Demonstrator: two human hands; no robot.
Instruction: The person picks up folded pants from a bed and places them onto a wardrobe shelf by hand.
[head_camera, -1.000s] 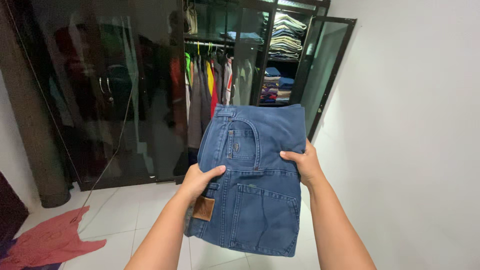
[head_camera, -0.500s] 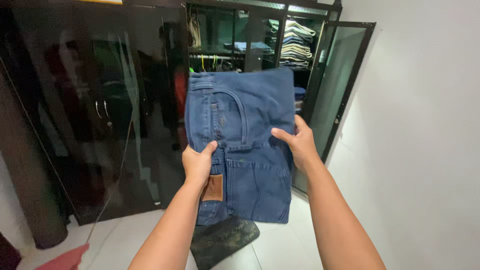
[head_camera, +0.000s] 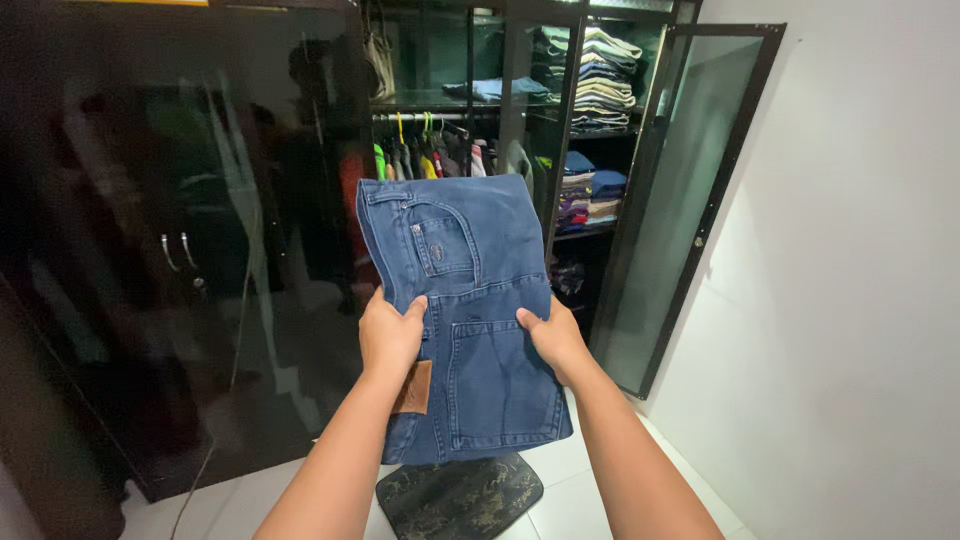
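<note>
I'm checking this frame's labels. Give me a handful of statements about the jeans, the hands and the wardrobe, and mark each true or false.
1. Both hands grip the folded jeans. True: the left hand holds the left edge, the right hand the right edge.
2. The jeans lie on the floor. False: they are held up in the air in front of the wardrobe.
3. The wardrobe door on the right stands open. True.
4. The wardrobe shelves are bare. False: folded clothes are stacked on them.
5. A brown patch shows on the jeans below the left hand. True.
6. The jeans are black. False: they are blue.
</note>
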